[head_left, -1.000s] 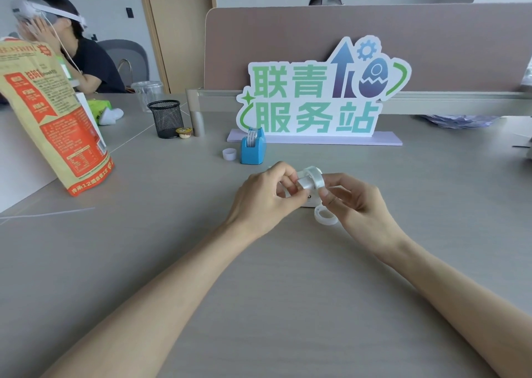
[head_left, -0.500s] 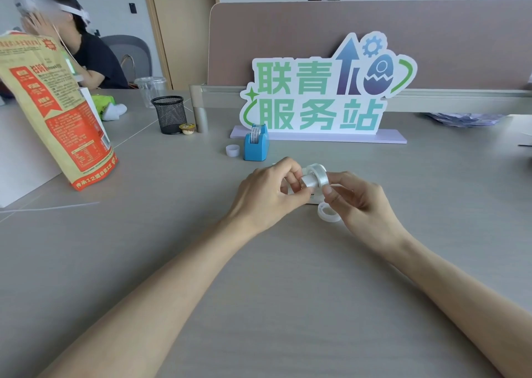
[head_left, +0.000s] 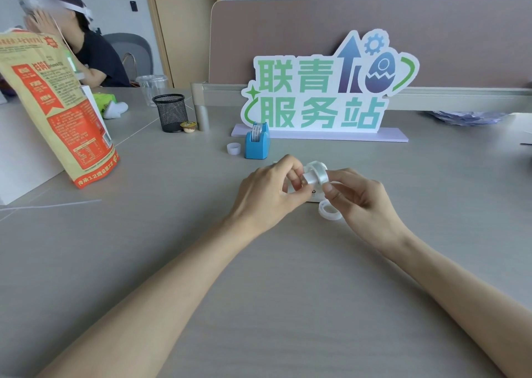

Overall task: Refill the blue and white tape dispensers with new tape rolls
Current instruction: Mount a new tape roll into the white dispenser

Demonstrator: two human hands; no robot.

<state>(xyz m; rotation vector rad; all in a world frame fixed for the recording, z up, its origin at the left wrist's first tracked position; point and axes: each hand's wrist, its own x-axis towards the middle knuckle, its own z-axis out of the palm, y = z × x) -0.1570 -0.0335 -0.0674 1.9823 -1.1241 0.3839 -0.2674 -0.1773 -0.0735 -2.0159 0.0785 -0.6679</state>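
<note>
Both hands meet at the table's middle around a clear tape roll [head_left: 316, 173]. My left hand [head_left: 267, 190] pinches it from the left, my right hand [head_left: 359, 196] grips its right side. Beneath them sits the white tape dispenser [head_left: 312, 196], mostly hidden by my fingers. A second, thinner ring of tape [head_left: 328, 211] lies flat on the table just under my right thumb. The blue tape dispenser [head_left: 257, 144] stands farther back with a roll in it, and a small white core [head_left: 233, 148] rests to its left.
A green-lettered sign [head_left: 325, 89] on a lilac base stands behind the blue dispenser. An orange snack bag [head_left: 54, 104] leans at the left. A black mesh cup [head_left: 171, 112] and a small yellow-lidded pot [head_left: 188, 126] sit at the back. Another person [head_left: 86, 46] sits at the far left.
My hands stay together on the clear roll over the white dispenser, with only small finger shifts. The view has drifted slightly.
</note>
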